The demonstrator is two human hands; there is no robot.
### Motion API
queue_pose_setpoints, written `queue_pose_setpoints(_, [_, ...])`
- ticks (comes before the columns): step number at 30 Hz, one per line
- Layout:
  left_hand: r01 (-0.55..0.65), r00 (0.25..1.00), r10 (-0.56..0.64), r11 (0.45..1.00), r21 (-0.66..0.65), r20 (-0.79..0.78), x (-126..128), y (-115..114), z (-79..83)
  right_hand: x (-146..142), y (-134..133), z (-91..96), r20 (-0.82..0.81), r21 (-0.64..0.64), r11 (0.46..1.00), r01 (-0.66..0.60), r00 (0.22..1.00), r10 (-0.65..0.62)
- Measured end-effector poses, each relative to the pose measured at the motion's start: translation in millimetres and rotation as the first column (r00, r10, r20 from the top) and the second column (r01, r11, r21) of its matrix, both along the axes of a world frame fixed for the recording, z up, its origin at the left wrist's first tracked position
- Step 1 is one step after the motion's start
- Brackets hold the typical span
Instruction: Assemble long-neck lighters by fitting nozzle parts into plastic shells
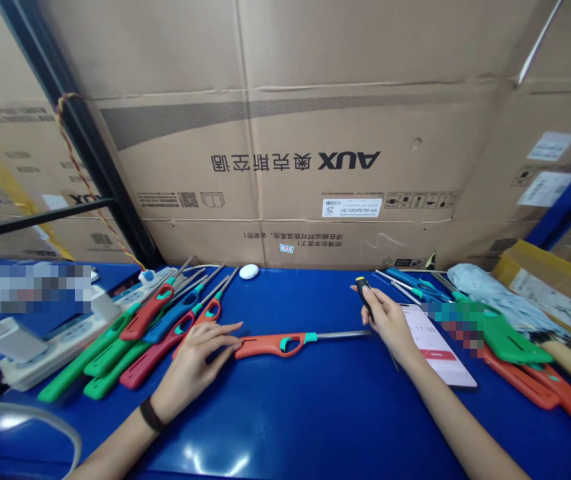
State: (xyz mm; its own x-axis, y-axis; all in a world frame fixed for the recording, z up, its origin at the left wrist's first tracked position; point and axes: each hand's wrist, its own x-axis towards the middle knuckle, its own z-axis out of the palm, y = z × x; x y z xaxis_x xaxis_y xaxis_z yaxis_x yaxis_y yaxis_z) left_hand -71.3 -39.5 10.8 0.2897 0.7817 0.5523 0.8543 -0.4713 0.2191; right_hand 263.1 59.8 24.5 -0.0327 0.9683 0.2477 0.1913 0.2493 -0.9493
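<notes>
An orange long-necked gas lighter [265, 345] lies across the blue table, its metal tube pointing right and its trigger guard lined in teal. My left hand [200, 347], with a dark band at the wrist, pinches the butt of its handle between thumb and fingers. Past the tube's tip, my right hand [390, 323] is closed around a screwdriver [364, 290] with a black and yellow handle. A thin shaft shows below that hand, pointing down. Left of my left hand lies a pile of lighters in green, red and blue, including a green lighter [85, 357].
A white power strip [30, 363] with plugs runs along the left. A phone [438, 357] lies beside my right forearm. More lighters, such as a red one [520, 380], are heaped at the right near a yellow-taped box [555, 293]. Large cardboard [290, 60] stands behind.
</notes>
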Motion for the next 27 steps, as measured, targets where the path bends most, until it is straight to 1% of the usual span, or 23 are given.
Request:
queue_pose_setpoints(3, [-0.044, 0.998, 0.044, 0.999, -0.008, -0.035, -0.9, -7.8, 0.0, 1.2, 1.3, -0.9, -0.044, 0.022, 1.000, 0.008, 0.999, -0.007])
queue_pose_setpoints(5, [-0.082, 0.996, 0.080, 0.995, -0.059, -0.041, -0.4, -9.7, 0.0, -0.5, 2.3, 0.7, -0.121, 0.043, 0.999, 0.014, 0.993, -0.009])
queue_pose_setpoints(6, [-0.080, 0.996, 0.077, 0.992, -0.095, -0.043, 0.2, -8.5, -0.2, -3.2, 2.4, 2.6, -0.167, 0.055, 0.998, 0.016, 0.986, -0.007])
queue_pose_setpoints(8, [-0.038, 0.999, 0.032, 0.986, -0.165, -0.038, 1.7, -1.5, -0.6, -14.0, 0.9, 8.8, -0.251, 0.076, 0.997, 0.004, 0.968, 0.015])
queue_pose_setpoints(9, [-0.011, 1.000, 0.006, 0.981, -0.192, -0.028, 2.6, 4.0, -0.7, -22.7, -1.0, 12.9, -0.273, 0.089, 0.996, -0.023, 0.961, 0.047])
queue_pose_setpoints(11, [0.025, 1.000, -0.025, 0.972, -0.235, 0.004, 4.8, 17.3, -0.4, -46.6, -6.8, 22.4, -0.288, 0.100, 0.985, -0.138, 0.944, 0.161])
queue_pose_setpoints(13, [0.065, 0.998, -0.055, 0.954, -0.294, 0.043, 7.8, 31.3, 0.7, -76.7, -13.5, 31.7, -0.298, 0.118, 0.960, -0.252, 0.914, 0.277])
queue_pose_setpoints(15, [0.118, 0.992, -0.092, 0.925, -0.362, 0.089, 11.4, 43.1, 2.2, -107.7, -17.6, 38.7, -0.289, 0.152, 0.929, -0.338, 0.883, 0.369])
queue_pose_setpoints(17, [0.164, 0.984, -0.117, 0.897, -0.411, 0.136, 14.6, 51.0, 2.8, -134.0, -16.6, 42.2, -0.251, 0.168, 0.901, -0.400, 0.867, 0.431])
queue_pose_setpoints(19, [0.195, 0.976, -0.128, 0.882, -0.430, 0.178, 16.3, 54.8, 1.9, -151.9, -10.4, 41.6, -0.209, 0.186, 0.882, -0.432, 0.860, 0.465])
queue_pose_setpoints(21, [0.213, 0.968, -0.131, 0.877, -0.430, 0.212, 15.9, 56.0, -0.1, -160.8, -1.4, 38.2, -0.190, 0.204, 0.876, -0.437, 0.860, 0.474])
queue_pose_setpoints(24, [0.210, 0.964, -0.113, 0.880, -0.427, 0.241, 12.6, 57.0, -3.9, -161.9, 9.5, 31.0, -0.201, 0.196, 0.881, -0.431, 0.861, 0.467])
queue_pose_setpoints(27, [0.205, 0.964, -0.104, 0.876, -0.436, 0.243, 9.7, 60.2, -6.9, -158.0, 11.9, 24.4, -0.224, 0.204, 0.892, -0.404, 0.868, 0.444])
